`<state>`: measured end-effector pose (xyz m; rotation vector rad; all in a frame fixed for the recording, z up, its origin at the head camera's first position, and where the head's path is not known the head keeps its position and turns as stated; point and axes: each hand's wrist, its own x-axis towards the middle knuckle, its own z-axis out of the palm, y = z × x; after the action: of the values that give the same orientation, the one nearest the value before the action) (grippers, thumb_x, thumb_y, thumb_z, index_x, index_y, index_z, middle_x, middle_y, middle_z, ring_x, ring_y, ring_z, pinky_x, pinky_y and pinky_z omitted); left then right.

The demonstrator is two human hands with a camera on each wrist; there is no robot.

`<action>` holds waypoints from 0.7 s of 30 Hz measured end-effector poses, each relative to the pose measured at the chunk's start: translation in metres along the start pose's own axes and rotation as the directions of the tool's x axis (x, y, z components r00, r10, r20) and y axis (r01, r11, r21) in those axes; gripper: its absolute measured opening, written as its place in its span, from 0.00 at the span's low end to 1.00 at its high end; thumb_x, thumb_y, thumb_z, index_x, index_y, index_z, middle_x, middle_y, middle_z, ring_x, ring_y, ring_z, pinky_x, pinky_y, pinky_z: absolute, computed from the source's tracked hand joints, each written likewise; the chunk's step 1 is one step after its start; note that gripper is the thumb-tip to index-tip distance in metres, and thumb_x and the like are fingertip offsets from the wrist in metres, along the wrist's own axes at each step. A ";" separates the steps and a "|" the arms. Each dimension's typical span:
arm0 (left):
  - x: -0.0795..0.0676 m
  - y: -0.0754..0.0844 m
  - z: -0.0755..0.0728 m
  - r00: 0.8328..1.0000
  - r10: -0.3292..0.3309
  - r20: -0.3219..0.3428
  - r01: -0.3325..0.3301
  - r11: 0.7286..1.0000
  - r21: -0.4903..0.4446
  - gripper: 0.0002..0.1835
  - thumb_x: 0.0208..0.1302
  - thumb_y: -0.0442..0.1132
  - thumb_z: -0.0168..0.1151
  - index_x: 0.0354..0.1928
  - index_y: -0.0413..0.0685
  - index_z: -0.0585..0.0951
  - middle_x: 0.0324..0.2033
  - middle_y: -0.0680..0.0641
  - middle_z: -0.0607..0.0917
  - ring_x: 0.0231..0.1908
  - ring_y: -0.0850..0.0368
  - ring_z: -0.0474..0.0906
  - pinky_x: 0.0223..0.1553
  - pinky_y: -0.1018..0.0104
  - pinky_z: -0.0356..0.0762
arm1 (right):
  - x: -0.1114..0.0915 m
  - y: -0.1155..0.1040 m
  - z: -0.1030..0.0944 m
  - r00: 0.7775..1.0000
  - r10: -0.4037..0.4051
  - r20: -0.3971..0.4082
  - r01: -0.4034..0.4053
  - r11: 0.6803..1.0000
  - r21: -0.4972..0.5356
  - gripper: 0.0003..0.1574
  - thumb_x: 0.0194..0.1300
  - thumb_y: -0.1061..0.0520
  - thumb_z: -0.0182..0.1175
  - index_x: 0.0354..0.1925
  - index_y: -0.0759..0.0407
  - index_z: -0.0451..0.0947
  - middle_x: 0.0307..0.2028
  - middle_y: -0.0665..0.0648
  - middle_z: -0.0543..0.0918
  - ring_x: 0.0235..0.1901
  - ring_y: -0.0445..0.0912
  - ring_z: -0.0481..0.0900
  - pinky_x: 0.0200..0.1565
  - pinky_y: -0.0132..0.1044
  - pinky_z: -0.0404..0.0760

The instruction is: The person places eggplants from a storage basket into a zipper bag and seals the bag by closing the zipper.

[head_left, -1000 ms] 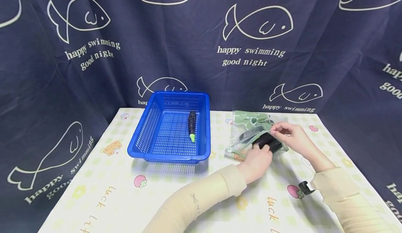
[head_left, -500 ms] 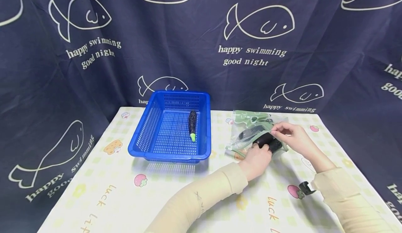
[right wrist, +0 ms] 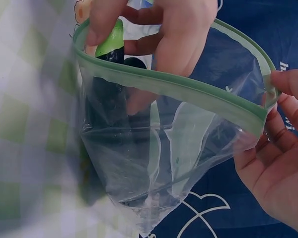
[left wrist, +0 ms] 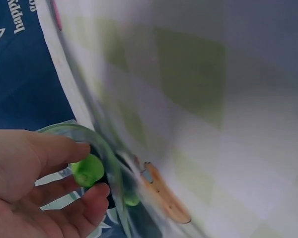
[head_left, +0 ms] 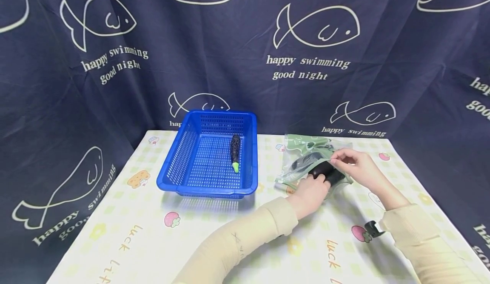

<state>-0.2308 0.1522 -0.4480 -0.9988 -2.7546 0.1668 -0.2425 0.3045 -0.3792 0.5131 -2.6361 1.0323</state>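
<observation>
A clear zip bag with a green sealing strip [right wrist: 176, 83] lies at the table's right, its mouth held apart. My right hand [head_left: 356, 167] pinches one end of the bag's rim between thumb and fingers. Through the mouth reaches my left hand [head_left: 311, 194], thumb and fingertips round the bright green stem end [left wrist: 88, 170] of a dark eggplant [head_left: 320, 169]. The eggplant's body is mostly inside the bag. A second green stem end [left wrist: 131, 199] shows through the plastic close by, and dark shapes [head_left: 304, 161] lie deeper in the bag.
Left of the bag stands a blue perforated basket [head_left: 206, 191], with a single eggplant [head_left: 235, 150] along its right side. A patterned cloth [head_left: 126, 216] covers the table. A dark blue fish-print curtain [head_left: 229, 41] hangs behind. Beside the right cuff is a black bracket [head_left: 374, 228].
My left hand has drawn slightly toward me at the bag's mouth, still on the eggplant. My right hand has kept its place on the rim, and the basket is unchanged.
</observation>
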 end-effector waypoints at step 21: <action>-0.046 -0.039 -0.073 0.990 0.141 -0.016 -0.142 0.985 -0.095 0.21 0.58 0.39 0.56 0.54 0.62 0.70 0.44 0.55 0.73 0.36 0.59 0.70 0.34 0.69 0.72 | -0.005 -0.025 -0.006 1.000 -0.023 -0.016 0.023 1.000 -0.005 0.06 0.55 0.62 0.61 0.34 0.61 0.78 0.30 0.58 0.79 0.27 0.35 0.76 0.33 0.21 0.68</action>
<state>-0.2036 0.0951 -0.3772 -1.2173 -2.7057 0.0514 -0.2264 0.2928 -0.3617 0.5302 -2.6120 1.0184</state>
